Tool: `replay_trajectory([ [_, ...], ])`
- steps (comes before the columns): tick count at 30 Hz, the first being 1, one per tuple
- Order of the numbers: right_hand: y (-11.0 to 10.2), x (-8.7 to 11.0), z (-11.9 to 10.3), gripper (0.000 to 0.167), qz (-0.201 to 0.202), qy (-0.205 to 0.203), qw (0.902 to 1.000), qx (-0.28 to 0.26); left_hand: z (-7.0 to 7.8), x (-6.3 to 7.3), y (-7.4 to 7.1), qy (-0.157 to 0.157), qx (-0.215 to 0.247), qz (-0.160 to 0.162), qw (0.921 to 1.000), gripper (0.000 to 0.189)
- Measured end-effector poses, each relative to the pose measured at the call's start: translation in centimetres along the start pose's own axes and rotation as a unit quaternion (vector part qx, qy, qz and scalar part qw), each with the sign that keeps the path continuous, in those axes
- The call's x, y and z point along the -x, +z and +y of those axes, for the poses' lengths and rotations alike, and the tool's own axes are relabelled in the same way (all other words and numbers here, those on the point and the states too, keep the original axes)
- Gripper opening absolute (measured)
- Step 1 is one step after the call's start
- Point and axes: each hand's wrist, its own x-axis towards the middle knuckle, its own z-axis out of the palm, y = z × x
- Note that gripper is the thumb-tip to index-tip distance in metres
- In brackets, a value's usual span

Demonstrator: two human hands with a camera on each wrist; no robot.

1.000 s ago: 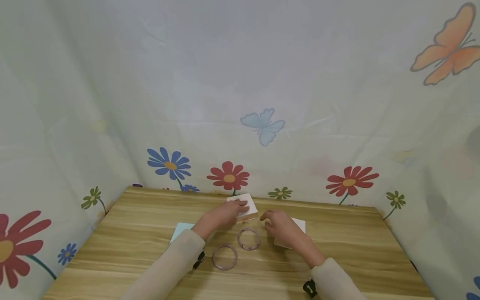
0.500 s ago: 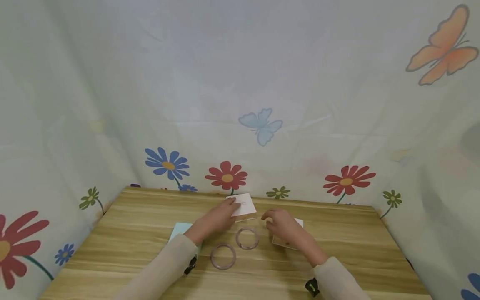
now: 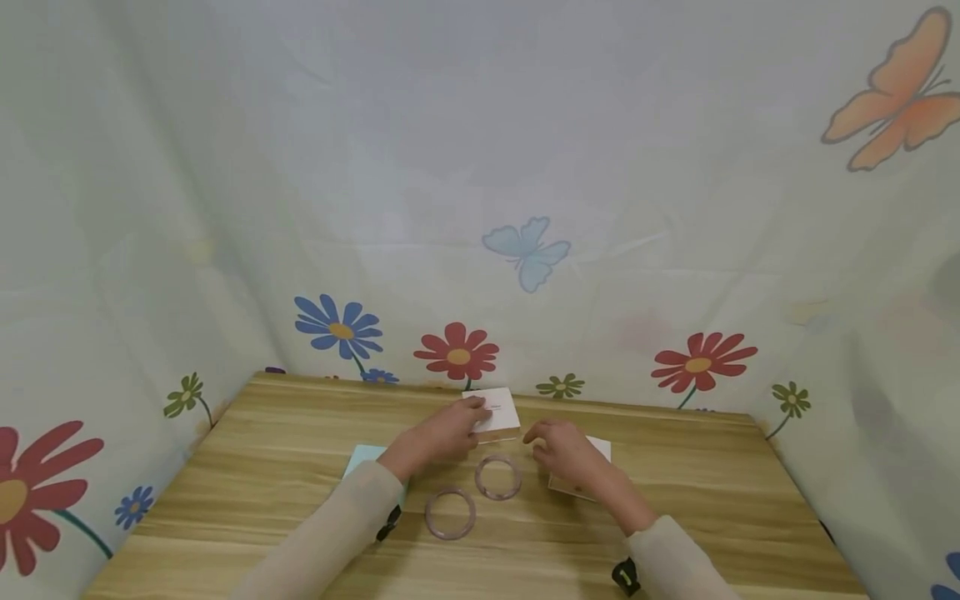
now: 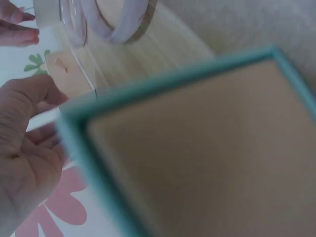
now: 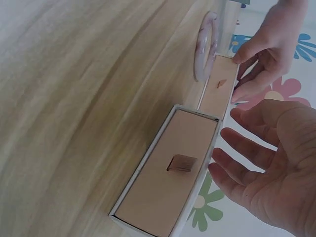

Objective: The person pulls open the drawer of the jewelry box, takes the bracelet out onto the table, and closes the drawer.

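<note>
My left hand grips the left end of a white drawer-style box near the table's back edge. Its peach front with a small pull tab shows in the right wrist view. To the right, my right hand is held over a second white box, fingers loosely bent and nothing in them. That box's peach front also has a pull tab, and the fingertips come close to its edge. Between the hands and my body lie two pale pink bangles, the nearer bangle and the farther bangle.
A teal box sits under my left forearm, partly hidden by it; its teal rim and tan face fill much of the left wrist view. A flower-printed curtain stands right behind the wooden table.
My left fingers have drawn back from the box's top toward its left end. That box has shifted slightly right and turned a little straighter. The right hand has barely moved.
</note>
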Motion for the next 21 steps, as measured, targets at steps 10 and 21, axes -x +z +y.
replay_trajectory([
  [10,-0.04,0.48,0.18,0.016,-0.014,0.023,0.9996,-0.004,-0.62,-0.09,-0.33,0.055,0.008,-0.031,0.9980,0.047],
  [21,-0.54,1.00,0.44,0.015,0.011,0.020,0.9997,0.010,-0.37,-0.04,0.05,0.064,0.003,-0.021,0.9977,0.046],
])
